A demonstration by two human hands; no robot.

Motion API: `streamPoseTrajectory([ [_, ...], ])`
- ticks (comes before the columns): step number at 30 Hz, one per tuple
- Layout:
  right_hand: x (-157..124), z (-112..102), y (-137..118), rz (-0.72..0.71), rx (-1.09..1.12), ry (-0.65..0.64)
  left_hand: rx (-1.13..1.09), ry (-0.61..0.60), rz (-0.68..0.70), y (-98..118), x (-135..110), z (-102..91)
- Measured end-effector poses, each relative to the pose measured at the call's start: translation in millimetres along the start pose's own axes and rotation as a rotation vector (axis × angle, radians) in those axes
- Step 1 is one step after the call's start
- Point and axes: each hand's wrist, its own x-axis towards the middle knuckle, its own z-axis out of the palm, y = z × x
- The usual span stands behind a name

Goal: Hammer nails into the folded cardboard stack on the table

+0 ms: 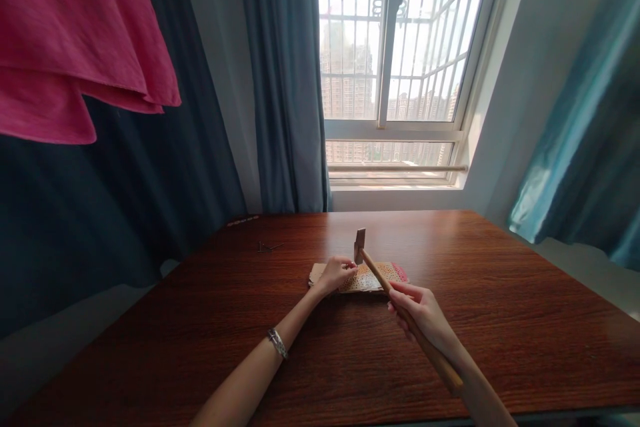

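Observation:
My right hand (417, 312) is wrapped round the wooden handle of a hammer (377, 273), which slants up and to the left. The hammer's metal head stands just above the fingertips of my left hand (339, 273). Those fingertips are pinched together on a thin, dark nail, mostly hidden by the fingers. Under my left hand lies a flat, layered cardboard-like pad (373, 278), tan with dark spots and a pink right end. My left wrist wears a metal watch or bracelet (277, 343).
Several thin dark nails (269, 247) lie on the brown wooden table (210, 320), left of the pad. A small row of pale pieces (243, 220) is at the far left edge. Blue curtains (285, 80) and a barred window stand behind; a pink cloth (85, 40) hangs upper left.

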Motion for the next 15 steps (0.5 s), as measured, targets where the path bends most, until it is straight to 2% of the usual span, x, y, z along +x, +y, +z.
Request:
streamPoseTrajectory([
  [15,2.9,-1.0,0.0,-0.031,0.035,0.042,0.016,0.020,-0.031,4.0,0.7,-2.0],
])
